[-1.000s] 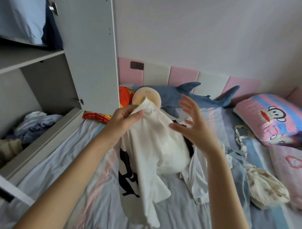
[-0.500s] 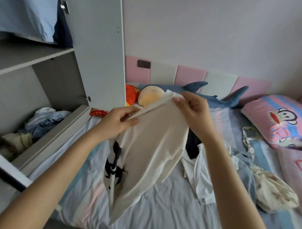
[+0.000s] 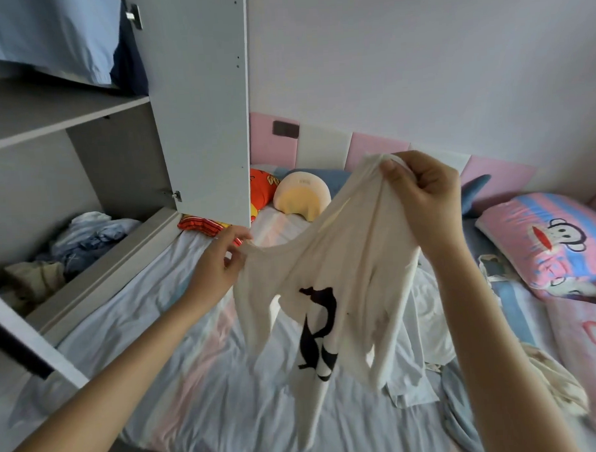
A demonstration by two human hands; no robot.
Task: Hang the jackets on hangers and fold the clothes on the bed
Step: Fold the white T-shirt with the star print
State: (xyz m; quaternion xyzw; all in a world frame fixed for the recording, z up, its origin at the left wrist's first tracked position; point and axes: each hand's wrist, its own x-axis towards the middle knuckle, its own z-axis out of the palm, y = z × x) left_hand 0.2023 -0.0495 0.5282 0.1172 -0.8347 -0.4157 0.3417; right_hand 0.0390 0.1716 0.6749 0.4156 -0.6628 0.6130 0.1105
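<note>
Fingers (image 3: 394, 175) of the right hand (image 3: 424, 197) and left hand (image 3: 217, 262) pinch a cream cotton T-shirt with black print (image 3: 345, 258), hanging between them above the striped bed (image 3: 194, 381).

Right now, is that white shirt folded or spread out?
Unfolded: the left hand and right hand hold the white shirt up by its top edge, hanging loose above the bed.

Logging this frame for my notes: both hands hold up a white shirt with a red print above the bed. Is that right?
Not quite. The head view shows the print is black, not red. The left hand and right hand do hold the white shirt up above the bed.
</note>
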